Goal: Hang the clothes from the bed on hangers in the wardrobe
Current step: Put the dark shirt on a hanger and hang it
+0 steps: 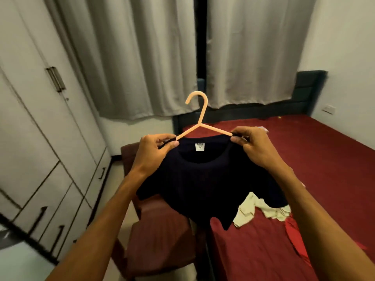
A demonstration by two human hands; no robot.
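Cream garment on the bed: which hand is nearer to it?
Right. The right hand pinches the black shirt at its shoulder, above the cream garment; the left hand pinches the other shoulder, farther left.

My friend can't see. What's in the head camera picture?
The left hand and right hand pinch a dark T-shirt at its shoulders on a peach hanger, above a red bed. A white cloth lies on the bed; a closed wardrobe stands left.

The hanger (199,118) looks like smooth plastic with a slight sheen. The T-shirt (203,183) on it is soft matt cloth with a printed white label (199,147). The bed sheet (324,159) is matt cloth too, and the cream garment (255,209) is crumpled fabric. The curtains (142,57) are dull cloth; the wardrobe doors (30,98) are smooth and faintly glossy, and their handles (56,79) look like metal.
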